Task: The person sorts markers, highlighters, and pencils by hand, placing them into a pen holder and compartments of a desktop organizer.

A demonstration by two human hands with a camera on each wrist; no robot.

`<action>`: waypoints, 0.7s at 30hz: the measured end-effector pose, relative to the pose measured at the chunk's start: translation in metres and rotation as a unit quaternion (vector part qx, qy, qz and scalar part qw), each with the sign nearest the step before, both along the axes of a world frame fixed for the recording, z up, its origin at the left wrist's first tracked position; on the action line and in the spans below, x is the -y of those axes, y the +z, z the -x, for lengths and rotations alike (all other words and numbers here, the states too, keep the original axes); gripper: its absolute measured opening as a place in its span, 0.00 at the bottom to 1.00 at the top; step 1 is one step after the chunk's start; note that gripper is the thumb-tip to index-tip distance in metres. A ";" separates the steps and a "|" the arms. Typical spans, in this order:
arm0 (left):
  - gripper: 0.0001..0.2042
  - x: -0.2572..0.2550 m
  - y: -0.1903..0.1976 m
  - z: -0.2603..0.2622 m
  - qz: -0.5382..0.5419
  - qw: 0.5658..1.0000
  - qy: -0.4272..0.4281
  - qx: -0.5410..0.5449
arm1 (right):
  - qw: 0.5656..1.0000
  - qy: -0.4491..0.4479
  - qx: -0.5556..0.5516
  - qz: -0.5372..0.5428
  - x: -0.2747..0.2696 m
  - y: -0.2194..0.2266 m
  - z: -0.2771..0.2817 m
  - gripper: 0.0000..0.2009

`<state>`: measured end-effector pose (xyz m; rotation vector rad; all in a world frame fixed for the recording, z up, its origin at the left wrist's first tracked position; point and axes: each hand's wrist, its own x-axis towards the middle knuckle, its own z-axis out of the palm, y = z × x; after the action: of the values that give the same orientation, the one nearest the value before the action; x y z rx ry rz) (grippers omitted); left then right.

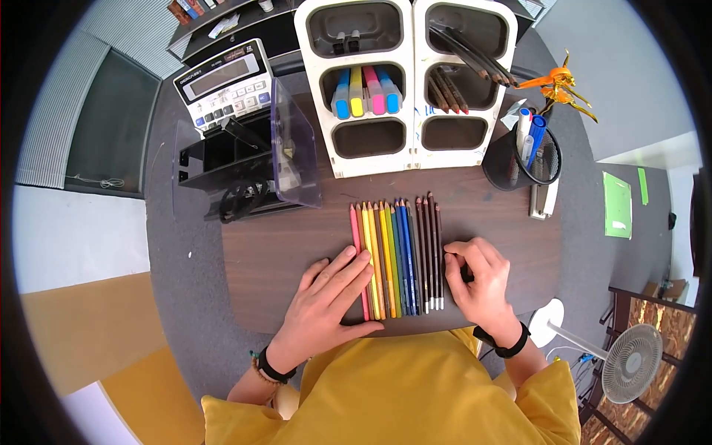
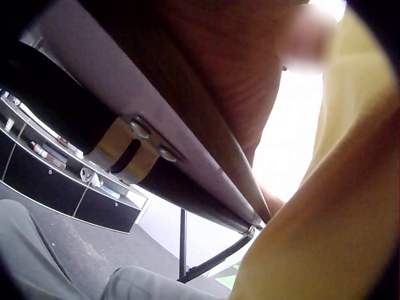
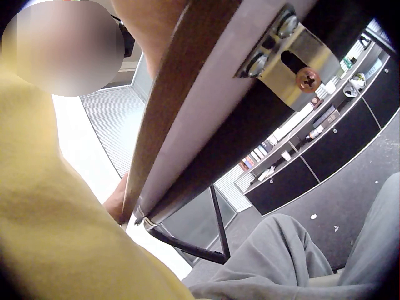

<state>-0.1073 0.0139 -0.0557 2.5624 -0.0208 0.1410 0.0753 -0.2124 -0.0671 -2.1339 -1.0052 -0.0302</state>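
In the head view a row of colored pencils lies side by side on the brown table (image 1: 282,282), running from a pink pencil (image 1: 356,230) through yellow, green and blue pencils (image 1: 406,259) to dark brown ones (image 1: 432,252). The left hand (image 1: 322,297) lies flat with straight fingers at the row's left end, fingertips on the pink and yellow pencils. At the right end, the right hand (image 1: 480,280) has bent fingers, its fingertips beside the outermost dark pencil; nothing shows in its grasp. Both wrist views show mostly the table's underside and a yellow sleeve.
Behind the pencils stands a white organizer (image 1: 411,141) with highlighters (image 1: 367,93) and dark pencils. A black mesh pen cup (image 1: 512,167) and a stapler (image 1: 544,199) are at the back right. A clear-sided desk holder (image 1: 297,156) and a calculator (image 1: 226,81) are at the back left.
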 end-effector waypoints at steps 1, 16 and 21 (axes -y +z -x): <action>0.41 0.001 0.001 -0.001 0.000 1.000 -0.001 0.001 | 1.000 0.001 0.001 -0.001 0.000 -0.001 0.000 0.08; 0.30 0.037 -0.006 -0.024 -0.067 0.992 -0.093 0.057 | 0.993 -0.013 -0.049 0.102 -0.010 0.026 0.008 0.24; 0.28 0.036 -0.006 -0.020 -0.060 0.992 -0.096 0.063 | 0.992 -0.020 -0.043 0.114 -0.014 0.027 0.008 0.25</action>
<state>-0.0871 -0.0216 -0.0621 2.6494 -0.3317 0.2338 0.0670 -0.1987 -0.0402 -2.3413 -0.9532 0.1642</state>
